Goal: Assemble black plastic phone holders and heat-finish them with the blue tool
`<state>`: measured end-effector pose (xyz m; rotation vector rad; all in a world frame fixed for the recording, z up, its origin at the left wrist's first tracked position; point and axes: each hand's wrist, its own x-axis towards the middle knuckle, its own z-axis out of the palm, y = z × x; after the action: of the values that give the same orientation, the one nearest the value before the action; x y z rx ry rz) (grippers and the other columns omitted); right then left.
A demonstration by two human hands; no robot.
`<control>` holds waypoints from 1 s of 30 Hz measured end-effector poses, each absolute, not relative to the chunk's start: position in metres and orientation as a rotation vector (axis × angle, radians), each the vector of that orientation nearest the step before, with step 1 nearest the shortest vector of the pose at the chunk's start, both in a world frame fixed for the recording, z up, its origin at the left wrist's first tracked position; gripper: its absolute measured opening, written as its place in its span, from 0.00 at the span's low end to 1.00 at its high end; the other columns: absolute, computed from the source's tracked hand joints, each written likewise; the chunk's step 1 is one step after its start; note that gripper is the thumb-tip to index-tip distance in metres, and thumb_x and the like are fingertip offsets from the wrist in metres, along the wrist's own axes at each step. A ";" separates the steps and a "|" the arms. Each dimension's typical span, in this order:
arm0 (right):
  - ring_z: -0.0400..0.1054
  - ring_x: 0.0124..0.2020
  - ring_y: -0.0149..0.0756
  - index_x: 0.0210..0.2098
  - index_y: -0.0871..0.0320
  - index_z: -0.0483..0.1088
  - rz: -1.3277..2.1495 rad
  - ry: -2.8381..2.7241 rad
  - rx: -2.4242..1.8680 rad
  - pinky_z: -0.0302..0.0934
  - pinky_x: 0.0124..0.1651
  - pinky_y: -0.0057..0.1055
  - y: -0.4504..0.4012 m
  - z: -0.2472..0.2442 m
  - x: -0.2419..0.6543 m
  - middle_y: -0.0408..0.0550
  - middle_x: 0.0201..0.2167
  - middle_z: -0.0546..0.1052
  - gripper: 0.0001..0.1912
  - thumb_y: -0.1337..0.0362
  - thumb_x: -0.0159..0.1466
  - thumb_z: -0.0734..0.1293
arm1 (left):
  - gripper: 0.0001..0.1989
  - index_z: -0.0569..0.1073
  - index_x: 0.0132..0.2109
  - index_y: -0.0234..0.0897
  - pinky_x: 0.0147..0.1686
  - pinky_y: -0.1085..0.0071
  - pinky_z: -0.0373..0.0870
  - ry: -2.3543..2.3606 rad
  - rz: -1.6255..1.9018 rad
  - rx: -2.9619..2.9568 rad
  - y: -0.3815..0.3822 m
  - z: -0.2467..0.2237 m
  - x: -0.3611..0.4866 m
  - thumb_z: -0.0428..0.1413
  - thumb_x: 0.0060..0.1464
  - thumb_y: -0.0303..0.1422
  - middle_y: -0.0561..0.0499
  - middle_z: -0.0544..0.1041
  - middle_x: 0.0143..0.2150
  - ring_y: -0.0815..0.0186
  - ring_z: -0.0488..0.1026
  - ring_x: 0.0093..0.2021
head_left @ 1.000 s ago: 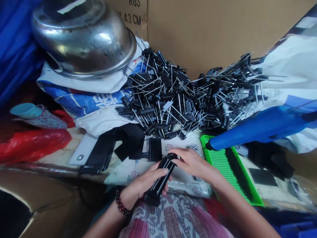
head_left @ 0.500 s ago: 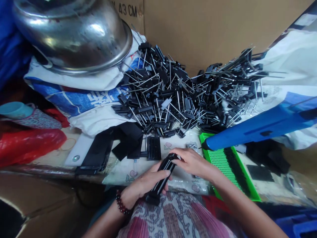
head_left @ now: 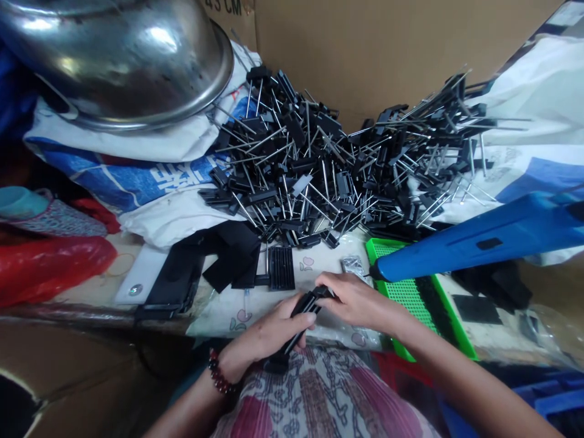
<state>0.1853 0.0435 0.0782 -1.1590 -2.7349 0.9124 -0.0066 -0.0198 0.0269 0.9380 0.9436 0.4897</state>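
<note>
My left hand (head_left: 278, 328) wraps round the middle of a long black plastic bracket (head_left: 298, 340) with thin bright metal rods along it. The bracket slants over my lap, its wider foot low and to the left. At its upper end, the bent fingers of my right hand (head_left: 349, 297) grip the top piece; the fingertips are partly hidden. Just beyond, a ribbed black plate (head_left: 282, 268) lies on the table. Right of my right hand hangs a blue electric screwdriver (head_left: 447, 243), its tip over a green basket's corner.
A large heap of black parts with metal rods (head_left: 314, 164) fills the back. The green basket (head_left: 465, 347) holds small black pieces. A small bag of metal bits (head_left: 353, 266), black sheets (head_left: 235, 252), a steel basin (head_left: 150, 67) and a red bag (head_left: 55, 261) lie around.
The whole view has shifted a little. Both hands keep their hold on the bracket, with only slight movement of the fingers at its upper end.
</note>
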 end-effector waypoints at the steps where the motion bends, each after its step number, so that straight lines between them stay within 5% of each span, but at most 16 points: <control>1: 0.64 0.29 0.34 0.37 0.56 0.65 0.921 -2.738 -1.166 0.52 0.30 0.29 0.043 0.079 0.185 0.45 0.28 0.72 0.03 0.65 0.66 0.61 | 0.12 0.70 0.43 0.35 0.24 0.73 0.64 0.955 0.489 0.972 -0.019 0.028 -0.006 0.52 0.57 0.39 0.53 0.72 0.24 0.66 0.70 0.24; 9: 0.63 0.28 0.33 0.33 0.57 0.64 1.029 -2.730 -1.166 0.50 0.29 0.28 0.049 0.074 0.178 0.42 0.26 0.70 0.03 0.68 0.65 0.62 | 0.12 0.74 0.41 0.35 0.28 0.72 0.63 1.184 0.502 1.304 -0.014 0.032 0.003 0.48 0.54 0.30 0.54 0.73 0.23 0.66 0.69 0.24; 17: 0.71 0.39 0.39 0.48 0.55 0.65 1.096 -2.734 -1.064 0.61 0.39 0.34 0.055 0.077 0.178 0.47 0.39 0.76 0.11 0.67 0.67 0.58 | 0.15 0.70 0.47 0.36 0.25 0.72 0.66 0.990 0.537 0.843 -0.017 0.013 -0.008 0.52 0.57 0.39 0.51 0.76 0.29 0.65 0.73 0.27; 30: 0.71 0.34 0.39 0.50 0.55 0.61 1.079 -2.795 -1.070 0.62 0.35 0.33 0.052 0.071 0.185 0.46 0.34 0.75 0.12 0.67 0.67 0.58 | 0.14 0.70 0.45 0.36 0.25 0.72 0.67 0.940 0.526 0.839 -0.015 0.010 -0.009 0.55 0.55 0.40 0.47 0.78 0.35 0.64 0.74 0.28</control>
<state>0.1853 0.0523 0.0714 -1.0703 -2.7948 1.0794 -0.0092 -0.0146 0.0101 0.8393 0.9404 0.5264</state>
